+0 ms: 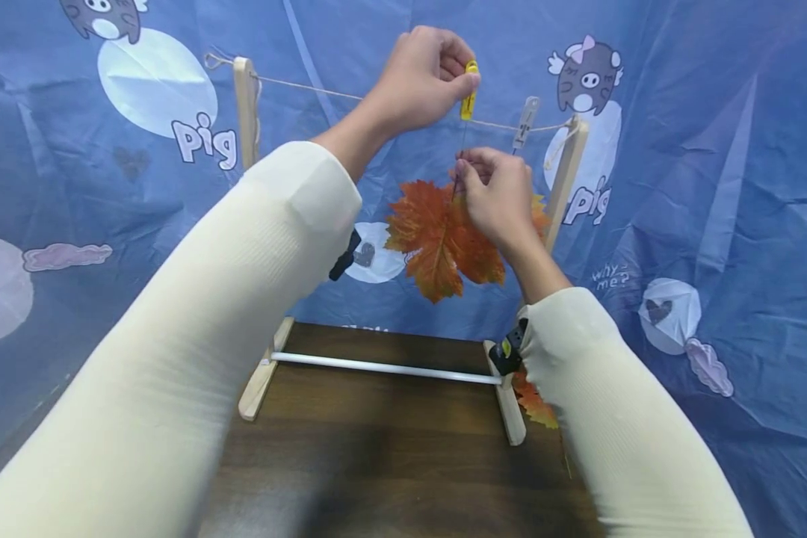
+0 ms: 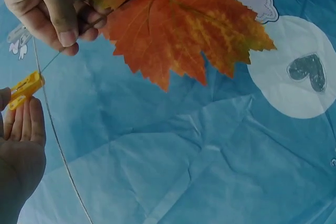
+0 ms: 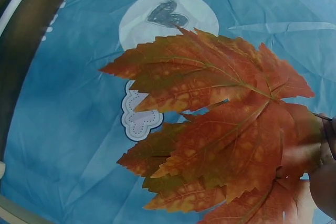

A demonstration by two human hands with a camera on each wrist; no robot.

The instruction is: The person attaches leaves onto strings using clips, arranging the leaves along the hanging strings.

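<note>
My left hand (image 1: 422,78) pinches a yellow clothespin (image 1: 468,104) at the string (image 1: 302,87) stretched between two wooden posts. Just below, my right hand (image 1: 499,190) holds the thin stem of an orange-red artificial maple leaf (image 1: 430,243), which hangs under the fingers. In the left wrist view the stem's tip reaches the clothespin (image 2: 27,88) beside the string; whether the jaws grip it I cannot tell. A pale grey clothespin (image 1: 526,123) sits farther right on the string, with another leaf (image 1: 540,213) below it, partly behind my right hand.
The wooden posts (image 1: 246,112) stand on feet joined by a white rod (image 1: 383,366) on a dark brown table (image 1: 350,441). Another maple leaf (image 1: 536,403) lies by the right foot, partly under my sleeve. A blue cloth with pig prints (image 1: 652,179) hangs behind.
</note>
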